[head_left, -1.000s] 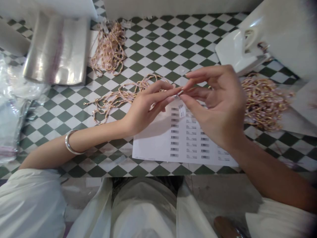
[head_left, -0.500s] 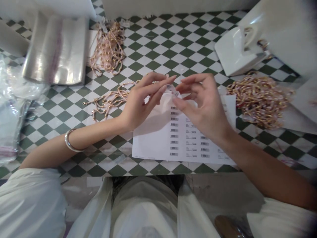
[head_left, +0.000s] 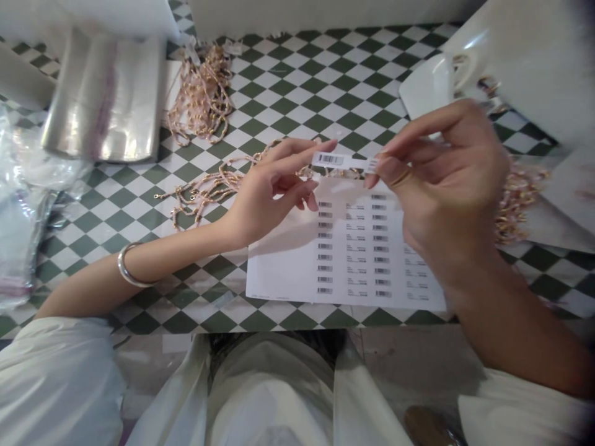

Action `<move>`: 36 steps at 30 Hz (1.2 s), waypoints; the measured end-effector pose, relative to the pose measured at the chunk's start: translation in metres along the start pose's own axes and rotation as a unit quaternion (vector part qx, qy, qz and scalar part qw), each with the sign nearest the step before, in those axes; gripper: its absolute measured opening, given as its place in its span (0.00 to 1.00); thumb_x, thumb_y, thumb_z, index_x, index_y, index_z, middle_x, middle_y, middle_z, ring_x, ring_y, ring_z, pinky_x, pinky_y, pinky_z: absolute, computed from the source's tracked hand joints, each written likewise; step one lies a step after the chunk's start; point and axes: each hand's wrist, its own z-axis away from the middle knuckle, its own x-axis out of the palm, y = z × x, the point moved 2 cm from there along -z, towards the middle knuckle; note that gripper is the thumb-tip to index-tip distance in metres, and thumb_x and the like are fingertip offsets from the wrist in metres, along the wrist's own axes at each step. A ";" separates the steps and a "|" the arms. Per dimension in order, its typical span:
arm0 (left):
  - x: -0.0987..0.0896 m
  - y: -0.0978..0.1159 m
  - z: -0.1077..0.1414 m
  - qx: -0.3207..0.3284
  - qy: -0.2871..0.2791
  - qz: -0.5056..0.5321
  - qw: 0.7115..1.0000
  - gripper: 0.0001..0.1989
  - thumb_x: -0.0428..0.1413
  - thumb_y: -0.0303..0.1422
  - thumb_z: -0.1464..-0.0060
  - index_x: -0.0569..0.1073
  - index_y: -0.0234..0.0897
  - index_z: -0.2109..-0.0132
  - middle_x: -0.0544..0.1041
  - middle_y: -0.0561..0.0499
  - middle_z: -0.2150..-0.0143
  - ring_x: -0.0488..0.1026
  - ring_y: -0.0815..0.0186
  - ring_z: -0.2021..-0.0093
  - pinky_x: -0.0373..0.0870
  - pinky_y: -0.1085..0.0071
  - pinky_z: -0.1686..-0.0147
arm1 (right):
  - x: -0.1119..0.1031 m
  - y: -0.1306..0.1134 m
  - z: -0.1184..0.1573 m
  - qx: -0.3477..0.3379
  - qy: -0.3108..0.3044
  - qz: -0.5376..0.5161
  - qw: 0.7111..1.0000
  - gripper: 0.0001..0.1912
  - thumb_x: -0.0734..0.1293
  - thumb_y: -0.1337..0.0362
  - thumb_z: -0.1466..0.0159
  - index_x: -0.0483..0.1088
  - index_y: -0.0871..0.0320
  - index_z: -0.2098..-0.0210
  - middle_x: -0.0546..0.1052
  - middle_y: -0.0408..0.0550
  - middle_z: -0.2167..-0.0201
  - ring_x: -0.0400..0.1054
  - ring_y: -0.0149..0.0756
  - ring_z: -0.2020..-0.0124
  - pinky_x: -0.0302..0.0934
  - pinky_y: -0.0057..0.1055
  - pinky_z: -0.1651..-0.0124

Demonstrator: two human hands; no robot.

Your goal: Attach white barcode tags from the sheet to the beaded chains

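Observation:
Pinched by thumb and fingers of my right hand (head_left: 453, 173) is a narrow white barcode label (head_left: 331, 160), stretched out toward the left. My left hand (head_left: 276, 189) has its thumb and fingers apart, with the index fingertip at the label's left end; I cannot tell whether it sticks there. Beaded strands (head_left: 211, 186) in pink and gold lie beneath and beside my left hand, and some beads show behind the label. Below both hands lies a white sheet of printed barcode labels (head_left: 283, 272), partly covered by my right hand.
A stack of clear plastic bags (head_left: 105, 99) lies at the back left, beside a bundle of beaded strands (head_left: 199, 93). Another bead pile (head_left: 514, 204) sits right, partly behind my right hand. A white glossy object (head_left: 423, 83) stands at the back right. Loose plastic (head_left: 23, 217) lies far left.
My right hand has moved right and up, away from my left hand, drawing the label out flat between them. The left hand has stayed nearly in place, its thumb now farther from the index finger.

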 end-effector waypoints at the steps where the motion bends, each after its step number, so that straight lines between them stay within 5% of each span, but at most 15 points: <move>1: 0.001 0.003 0.000 -0.011 -0.002 0.007 1.000 0.22 0.53 0.32 0.39 0.67 0.52 0.39 0.68 0.50 0.45 0.76 0.79 0.69 0.80 0.79 0.67 | -0.001 -0.003 0.000 -0.013 0.004 0.012 1.000 0.05 0.71 0.65 0.39 0.70 0.56 0.66 0.71 0.38 0.66 0.68 0.21 0.73 0.66 0.29 0.69; 8: 0.005 0.009 0.000 -0.031 0.008 0.051 0.998 0.20 0.54 0.30 0.40 0.69 0.48 0.41 0.68 0.49 0.42 0.76 0.79 0.70 0.80 0.79 0.68 | -0.006 -0.017 0.001 -0.044 0.040 0.039 0.997 0.08 0.73 0.60 0.41 0.71 0.54 0.67 0.71 0.38 0.67 0.67 0.22 0.72 0.65 0.30 0.71; 13: 0.000 0.000 -0.002 -0.041 0.028 0.090 0.995 0.20 0.57 0.28 0.42 0.70 0.46 0.42 0.71 0.49 0.46 0.75 0.80 0.69 0.80 0.82 0.67 | -0.016 -0.019 -0.002 0.003 0.089 0.015 0.996 0.07 0.74 0.63 0.43 0.73 0.52 0.66 0.72 0.39 0.66 0.67 0.23 0.72 0.65 0.32 0.70; 17: 0.002 0.003 -0.001 -0.048 -0.006 0.089 0.995 0.24 0.57 0.29 0.41 0.66 0.50 0.39 0.69 0.51 0.44 0.75 0.81 0.70 0.79 0.82 0.68 | -0.007 -0.014 -0.002 -0.019 0.024 -0.066 0.997 0.07 0.73 0.67 0.42 0.72 0.53 0.65 0.69 0.38 0.72 0.67 0.22 0.74 0.66 0.29 0.70; 20: 0.006 0.008 0.000 -0.054 -0.024 0.065 0.996 0.27 0.55 0.30 0.40 0.62 0.52 0.36 0.69 0.51 0.44 0.75 0.80 0.71 0.78 0.83 0.70 | 0.007 -0.008 0.003 0.029 -0.043 -0.120 0.991 0.07 0.72 0.68 0.40 0.70 0.54 0.66 0.69 0.38 0.70 0.68 0.22 0.74 0.68 0.27 0.69; 24: 0.009 0.010 0.002 -0.028 -0.015 0.055 0.998 0.28 0.54 0.30 0.39 0.60 0.51 0.35 0.69 0.49 0.43 0.76 0.80 0.69 0.79 0.83 0.70 | 0.022 -0.005 0.010 0.068 -0.077 -0.141 0.985 0.07 0.70 0.68 0.39 0.67 0.53 0.66 0.68 0.36 0.70 0.69 0.22 0.73 0.71 0.34 0.52; 27: 0.010 0.009 0.002 0.001 -0.024 0.054 0.998 0.29 0.54 0.30 0.39 0.58 0.52 0.34 0.68 0.49 0.42 0.77 0.77 0.65 0.79 0.81 0.68 | 0.025 -0.004 0.011 0.064 -0.063 -0.133 0.987 0.08 0.70 0.69 0.39 0.66 0.53 0.67 0.67 0.34 0.73 0.68 0.21 0.74 0.65 0.37 0.39; 36: 0.011 0.010 0.002 0.017 -0.028 0.034 0.999 0.29 0.54 0.33 0.39 0.57 0.54 0.33 0.66 0.49 0.41 0.78 0.71 0.59 0.80 0.79 0.67 | 0.025 -0.001 0.010 0.050 -0.030 -0.071 0.996 0.09 0.71 0.67 0.40 0.65 0.55 0.68 0.67 0.35 0.69 0.70 0.22 0.69 0.65 0.38 0.38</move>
